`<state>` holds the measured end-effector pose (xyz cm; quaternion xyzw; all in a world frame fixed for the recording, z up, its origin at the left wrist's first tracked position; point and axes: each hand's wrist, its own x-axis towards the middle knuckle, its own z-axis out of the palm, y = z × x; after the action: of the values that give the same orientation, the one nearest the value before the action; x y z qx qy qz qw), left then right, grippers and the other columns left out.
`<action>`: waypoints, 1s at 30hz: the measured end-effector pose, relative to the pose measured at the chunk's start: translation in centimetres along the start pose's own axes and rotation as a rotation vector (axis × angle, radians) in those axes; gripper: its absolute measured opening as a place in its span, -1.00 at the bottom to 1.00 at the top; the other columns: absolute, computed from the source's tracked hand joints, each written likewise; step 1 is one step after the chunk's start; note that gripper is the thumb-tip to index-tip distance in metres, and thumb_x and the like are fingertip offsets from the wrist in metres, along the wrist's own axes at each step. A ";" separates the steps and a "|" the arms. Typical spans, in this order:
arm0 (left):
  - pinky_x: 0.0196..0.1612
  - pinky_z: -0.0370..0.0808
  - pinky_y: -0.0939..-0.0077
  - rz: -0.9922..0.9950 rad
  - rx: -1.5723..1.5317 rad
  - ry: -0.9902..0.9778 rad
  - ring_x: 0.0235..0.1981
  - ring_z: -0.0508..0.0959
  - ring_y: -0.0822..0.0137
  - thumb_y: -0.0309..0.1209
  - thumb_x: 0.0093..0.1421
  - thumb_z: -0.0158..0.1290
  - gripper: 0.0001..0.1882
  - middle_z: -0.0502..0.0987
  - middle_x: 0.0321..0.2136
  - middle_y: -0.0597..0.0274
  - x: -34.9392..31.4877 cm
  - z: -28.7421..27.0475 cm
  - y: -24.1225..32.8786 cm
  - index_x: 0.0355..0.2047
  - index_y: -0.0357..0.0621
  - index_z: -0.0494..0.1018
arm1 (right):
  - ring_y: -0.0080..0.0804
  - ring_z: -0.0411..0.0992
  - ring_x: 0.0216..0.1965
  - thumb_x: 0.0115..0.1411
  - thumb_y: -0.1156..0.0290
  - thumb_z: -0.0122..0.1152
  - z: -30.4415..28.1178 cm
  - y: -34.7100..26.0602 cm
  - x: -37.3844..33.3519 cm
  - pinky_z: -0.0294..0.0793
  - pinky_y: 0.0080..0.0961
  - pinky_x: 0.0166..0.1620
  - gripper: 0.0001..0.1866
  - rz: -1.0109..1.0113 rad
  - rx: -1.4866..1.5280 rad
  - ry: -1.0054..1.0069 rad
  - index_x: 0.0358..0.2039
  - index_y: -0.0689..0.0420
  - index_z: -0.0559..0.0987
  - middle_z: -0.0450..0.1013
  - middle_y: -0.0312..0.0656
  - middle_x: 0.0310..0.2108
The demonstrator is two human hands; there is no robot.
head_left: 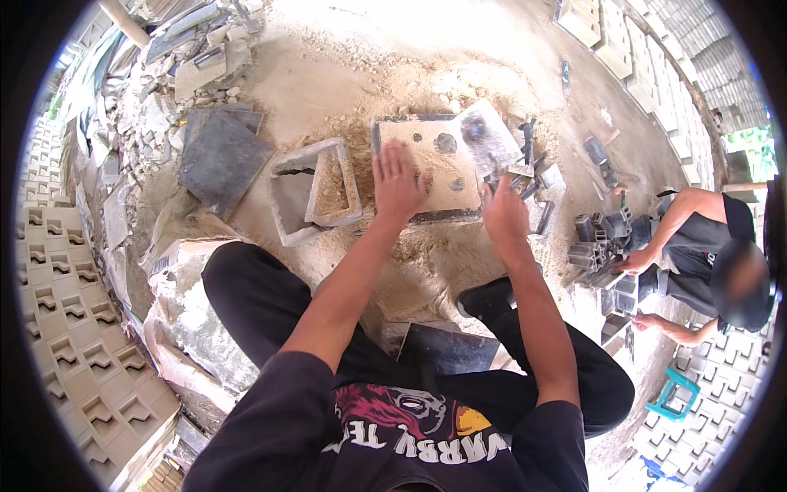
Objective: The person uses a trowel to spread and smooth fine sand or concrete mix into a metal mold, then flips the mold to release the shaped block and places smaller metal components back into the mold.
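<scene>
- Head view: a black-rimmed shallow mould lies on the sandy ground at the centre of the frame, with pale sand inside it and a few dark spots on this sand
- Left hand rests with the palm flat at the left part of the mould, fingers close together, and holds nothing that I can see
- Right hand is narrow, closed around what seems to be the handle of a flat trowel, whose pale blade tilts over the upper right corner of the mould
- If the left palm presses harder on one side, I think the sand could become uneven or spill over the rim
- If the blade edge dips, it could scratch the surface or smear the dark spots, and a slip toward the left could hurt the fingers
- Grey open frame, left of the mould, has sand in its right part
- Torn sack, lower left, holds whitish material; which kind, I cannot tell
</scene>
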<state>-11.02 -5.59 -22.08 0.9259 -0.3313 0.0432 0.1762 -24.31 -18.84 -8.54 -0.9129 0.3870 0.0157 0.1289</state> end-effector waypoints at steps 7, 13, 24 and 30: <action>0.40 -0.23 -0.02 0.316 -0.118 -0.102 0.41 -0.08 0.05 -0.07 0.34 -0.29 -0.28 -0.04 0.36 -0.11 2.7 -0.6 1.1 0.33 -0.34 -0.06 | 0.29 0.47 -0.23 0.31 0.06 -0.03 0.8 5.3 2.0 0.43 0.03 -0.16 -0.52 0.055 0.105 0.138 -0.29 0.34 0.44 0.49 0.31 -0.35; 0.40 -0.25 0.00 -0.043 -0.212 0.022 0.40 -0.09 0.00 -0.09 0.37 -0.33 -0.31 -0.01 0.35 -0.15 4.1 -0.3 -2.8 0.33 -0.36 -0.08 | 0.24 0.49 -0.17 0.32 0.01 -0.09 0.9 6.8 10.5 0.45 0.00 -0.09 -0.44 0.173 0.096 0.062 -0.24 0.38 0.50 0.50 0.30 -0.29; 0.39 -0.22 0.03 -0.030 -0.359 0.027 0.39 -0.07 -0.05 -0.11 0.39 -0.36 -0.34 0.01 0.33 -0.18 4.1 -1.2 -2.9 0.32 -0.39 -0.05 | 0.19 0.45 -0.04 0.29 -0.06 -0.05 8.6 8.5 27.7 0.44 -0.05 0.02 -0.39 0.007 0.010 -0.169 -0.15 0.36 0.53 0.45 0.30 -0.11; 0.38 -0.18 0.01 -0.025 -0.377 0.054 0.38 -0.04 -0.08 -0.14 0.39 -0.34 -0.35 0.04 0.32 -0.20 4.1 -1.2 -3.1 0.31 -0.40 -0.03 | 0.00 0.53 -0.46 0.27 -0.17 -0.07 8.5 8.7 27.6 0.48 -0.16 -0.27 -0.29 -0.045 0.284 -0.193 -0.49 0.37 0.53 0.46 0.11 -0.62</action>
<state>-5.86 -5.37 -21.11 0.8792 -0.3170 0.0031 0.3557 -10.52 -41.93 -22.22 -0.8882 0.3505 0.0456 0.2937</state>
